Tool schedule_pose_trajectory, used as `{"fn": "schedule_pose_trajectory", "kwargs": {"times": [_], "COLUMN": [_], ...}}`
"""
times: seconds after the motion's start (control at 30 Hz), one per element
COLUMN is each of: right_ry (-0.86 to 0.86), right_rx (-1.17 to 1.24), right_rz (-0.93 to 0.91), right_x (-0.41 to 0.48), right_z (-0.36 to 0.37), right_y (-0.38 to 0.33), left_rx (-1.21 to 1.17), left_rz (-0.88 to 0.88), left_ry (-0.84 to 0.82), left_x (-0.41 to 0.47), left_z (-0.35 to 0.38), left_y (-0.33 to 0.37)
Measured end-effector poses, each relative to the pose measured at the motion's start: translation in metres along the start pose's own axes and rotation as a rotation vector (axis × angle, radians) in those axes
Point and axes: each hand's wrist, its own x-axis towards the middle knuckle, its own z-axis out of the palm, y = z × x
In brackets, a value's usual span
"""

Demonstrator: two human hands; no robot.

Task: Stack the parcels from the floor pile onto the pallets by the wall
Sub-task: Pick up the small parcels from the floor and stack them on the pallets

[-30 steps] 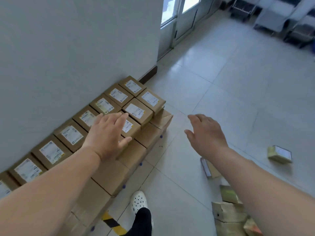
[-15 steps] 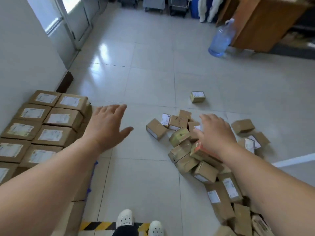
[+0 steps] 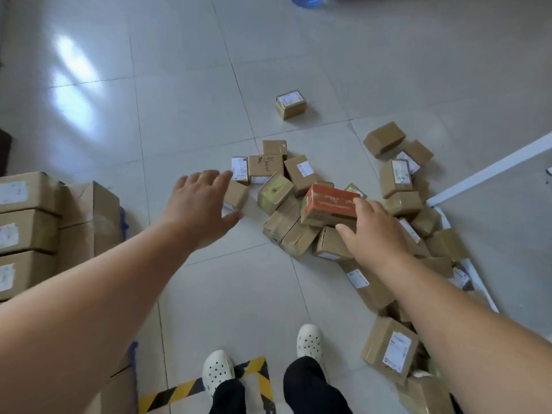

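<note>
1. Orange-red cardboard marks the one odd box (image 3: pixel 330 206). It lies tilted on top of the heap of brown parcels (image 3: pixel 286 216), right of the middle of the floor.
2. I count over twenty parcels in that heap, all jumbled. Some are hidden under the right arm, so I can give no exact total. The heap runs from the middle of the floor down toward the lower right corner.
3. One lone parcel (image 3: pixel 291 103) with a white label on top sits well apart, beyond the heap.
4. Two bare arms reach forward. The right hand (image 3: pixel 373 231) is palm down at the near right end of the orange-red box. Its thumb is spread wide from the forefinger, with the box's corner between them, and the fingers are apart rather than clamped.
5. The left hand (image 3: pixel 200 204) is stretched out palm down, fingers straight and a little apart, thumb out to the side. It is over a small parcel (image 3: pixel 236 194) at the heap's left edge, but I cannot tell whether it touches.
6. At the far left stand the stacked boxes (image 3: pixel 27 219). Three labelled tops show, with one plain box just beside them.
7. Two white shoes (image 3: pixel 309 342) stand on the pale tiles (image 3: pixel 239 309), near a strip of yellow-and-black tape (image 3: pixel 179 392).
</note>
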Motion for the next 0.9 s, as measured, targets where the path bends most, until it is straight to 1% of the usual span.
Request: {"fn": "schedule_pose_trajectory", "kwargs": {"times": [0.1,0.2,0.33,0.43,0.6,0.67,0.8,0.9], "right_ry": [-0.056,-0.091,-0.094,-0.096,-0.112,-0.099,-0.038,-0.042], "right_rx": [0.045,0.052,0.037,0.123,0.306,0.360,0.400,0.383], "right_rz": [0.019,0.015,0.058,0.149,0.306,0.327,0.385,0.422], "right_x": [0.029,0.071,0.138,0.177,0.227,0.245,0.278,0.293], "right_z": [0.039,0.089,0.170,0.236,0.365,0.407,0.465,0.493], "right_y": [0.022,0.044,0.074,0.087,0.087,0.082,0.068,0.059], "left_rx": [-0.014,-0.026,-0.054,-0.048,-0.033,-0.012,0.011,-0.016], "left_rz": [-0.007,0.007,0.036,0.029,0.002,-0.003,-0.007,-0.001], "left_ry": [-0.042,-0.047,-0.059,-0.090,-0.113,-0.145,-0.214,-0.286], "left_x": [0.034,0.077,0.139,0.176,0.229,0.247,0.277,0.291], "left_z": [0.041,0.099,0.201,0.282,0.403,0.442,0.503,0.532], "left_y": [0.025,0.047,0.063,0.065,0.061,0.056,0.043,0.035]}}
